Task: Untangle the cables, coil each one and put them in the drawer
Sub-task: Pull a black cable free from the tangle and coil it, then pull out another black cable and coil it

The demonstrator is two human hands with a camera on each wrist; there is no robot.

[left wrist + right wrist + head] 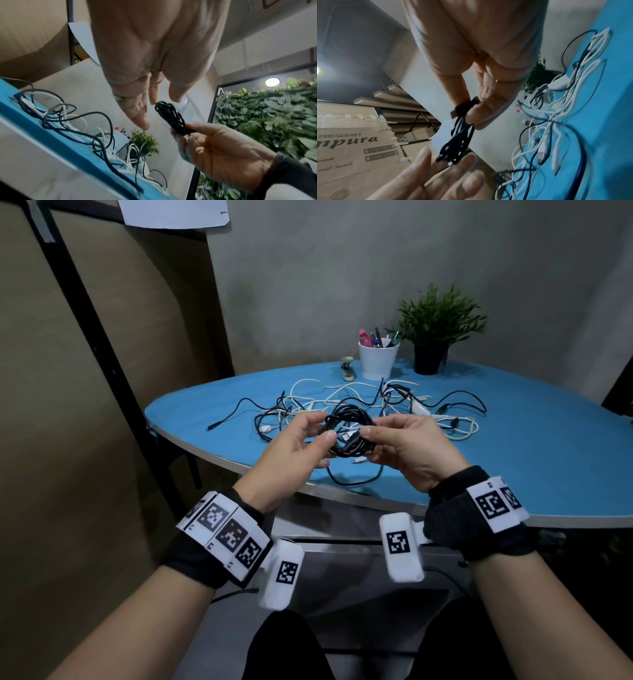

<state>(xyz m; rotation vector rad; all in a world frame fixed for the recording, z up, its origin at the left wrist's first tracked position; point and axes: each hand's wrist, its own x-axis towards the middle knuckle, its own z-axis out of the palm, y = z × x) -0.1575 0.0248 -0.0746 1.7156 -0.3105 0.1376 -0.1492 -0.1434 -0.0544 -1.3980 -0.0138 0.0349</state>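
Pinching the black coiled cable (347, 433) (above the table (513, 460)) — right hand (407, 450); left hand (294, 450) open-fingered, touching it.

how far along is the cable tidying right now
Early. Done: one black cable looks wound into a coil. In hand: the right hand pinches that coil near its plug, while the left hand holds its other side, fingers fairly straight in the wrist views. Left: a tangle of white and black cables lies on the blue table. No drawer clearly shows, so nothing looks stowed.
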